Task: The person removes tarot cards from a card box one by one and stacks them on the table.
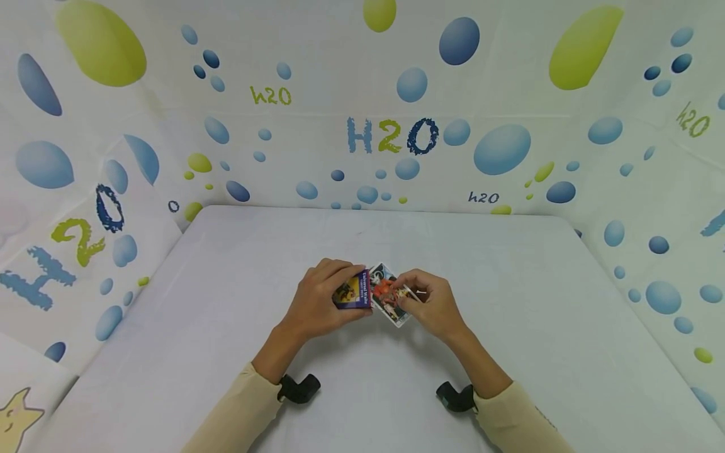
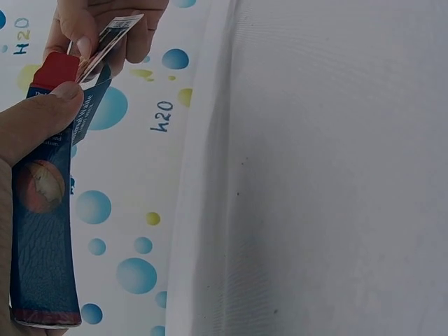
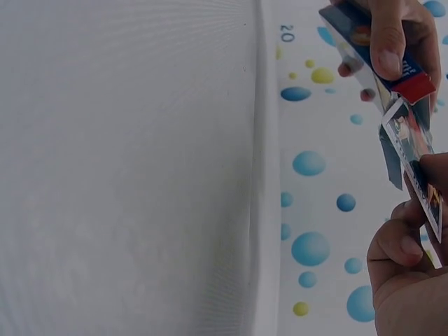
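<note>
My left hand (image 1: 314, 301) grips a dark blue tarot card box (image 1: 352, 294) printed "Universal Waite". In the left wrist view its thumb lies over the narrow side of the box, near a red side flap (image 2: 57, 70); the box's end stands open. Between thumb and fingers, my right hand (image 1: 436, 304) pinches picture cards (image 1: 385, 296) with white borders, tilted beside the open end. Seen from the right wrist, the inner edge of the cards (image 3: 414, 168) is right at the box's mouth; how far they reach inside is hidden. Both hands are above the table.
A white cloth covers the table (image 1: 481, 251) under both hands. Behind it and along the sides hangs a white sheet (image 1: 317, 151) with blue and green drops and "H2O" lettering. Dark wrist devices (image 1: 300, 389) sit at both sleeve cuffs.
</note>
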Action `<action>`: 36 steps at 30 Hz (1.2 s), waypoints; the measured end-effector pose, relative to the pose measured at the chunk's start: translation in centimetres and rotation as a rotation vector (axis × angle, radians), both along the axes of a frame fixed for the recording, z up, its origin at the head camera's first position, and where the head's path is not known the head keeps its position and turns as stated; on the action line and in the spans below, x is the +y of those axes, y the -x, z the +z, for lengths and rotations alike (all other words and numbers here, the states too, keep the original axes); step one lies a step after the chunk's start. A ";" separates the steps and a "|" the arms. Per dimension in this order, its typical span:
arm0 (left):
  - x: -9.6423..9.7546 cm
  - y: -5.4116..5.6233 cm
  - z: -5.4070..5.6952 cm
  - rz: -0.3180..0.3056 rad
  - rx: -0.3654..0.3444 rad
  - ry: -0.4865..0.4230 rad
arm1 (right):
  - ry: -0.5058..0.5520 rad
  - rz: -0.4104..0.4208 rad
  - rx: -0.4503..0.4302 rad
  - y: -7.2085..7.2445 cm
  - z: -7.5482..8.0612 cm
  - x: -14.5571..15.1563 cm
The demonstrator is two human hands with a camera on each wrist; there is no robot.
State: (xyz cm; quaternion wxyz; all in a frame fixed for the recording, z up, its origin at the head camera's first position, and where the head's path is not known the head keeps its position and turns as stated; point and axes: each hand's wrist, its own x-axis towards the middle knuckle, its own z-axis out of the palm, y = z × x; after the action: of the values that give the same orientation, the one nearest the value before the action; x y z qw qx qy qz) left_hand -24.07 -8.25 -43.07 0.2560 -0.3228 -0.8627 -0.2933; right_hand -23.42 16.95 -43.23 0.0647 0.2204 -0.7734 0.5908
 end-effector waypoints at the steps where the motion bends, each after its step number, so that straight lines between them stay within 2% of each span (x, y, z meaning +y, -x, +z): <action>1: 0.0 0.0 0.0 -0.002 0.003 -0.001 | 0.001 -0.005 0.006 0.0 0.0 0.0; 10: -0.2 -0.1 0.2 0.015 -0.016 0.001 | 0.026 -0.049 0.008 0.1 -0.1 0.0; 22: -0.3 0.0 0.3 0.023 -0.020 -0.004 | 0.063 -0.037 -0.022 0.2 0.0 0.1; 36: -0.4 -0.1 0.4 0.054 -0.002 -0.017 | 0.053 -0.065 -0.086 0.0 0.2 0.0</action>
State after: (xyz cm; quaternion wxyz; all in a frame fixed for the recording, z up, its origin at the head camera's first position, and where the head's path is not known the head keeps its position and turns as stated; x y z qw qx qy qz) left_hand -23.93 -8.66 -42.64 0.2655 -0.2971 -0.8688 -0.2939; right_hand -23.41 16.92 -43.02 0.0567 0.1677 -0.7662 0.6177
